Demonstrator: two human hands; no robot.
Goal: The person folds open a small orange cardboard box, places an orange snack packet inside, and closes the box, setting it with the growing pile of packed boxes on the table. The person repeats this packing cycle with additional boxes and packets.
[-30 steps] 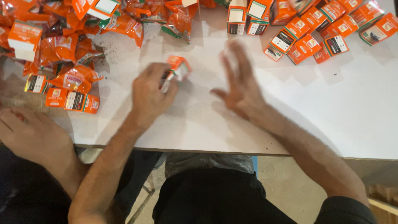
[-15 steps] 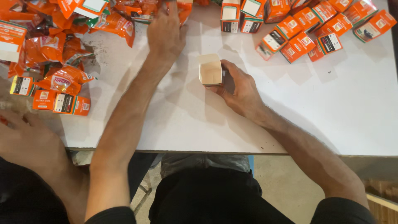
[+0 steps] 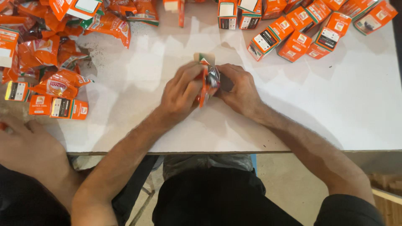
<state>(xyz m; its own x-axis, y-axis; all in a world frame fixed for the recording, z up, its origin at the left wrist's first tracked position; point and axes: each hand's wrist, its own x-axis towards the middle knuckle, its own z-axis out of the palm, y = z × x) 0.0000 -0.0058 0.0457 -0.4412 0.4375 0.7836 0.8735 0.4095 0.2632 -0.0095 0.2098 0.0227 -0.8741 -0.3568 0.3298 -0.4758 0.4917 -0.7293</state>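
Broadly, a white table [image 3: 293,121] fills the view, its near edge running across at six o'clock. At nine to eleven o'clock a heap of orange pouches [image 3: 54,54] spreads over the left part of the table, some crumpled, some flat. At one o'clock a cluster of orange boxes [image 3: 301,33] lies in loose rows, most on their sides, well apart from the hands. At eight o'clock, off the table's corner, another person's hand [image 3: 29,146] rests low beside the edge.

Near the table's middle, toward twelve o'clock, the two hands meet. The left hand [image 3: 182,94] is closed around an orange pouch [image 3: 205,86], fingers curled over its left side and thumb along the front. The right hand [image 3: 240,90] presses against the pouch's other side, fingers bent and gripping a small box [image 3: 205,58], of which only a pale flap shows above the fingers. Pouch and box touch each other between the hands, just above the tabletop.
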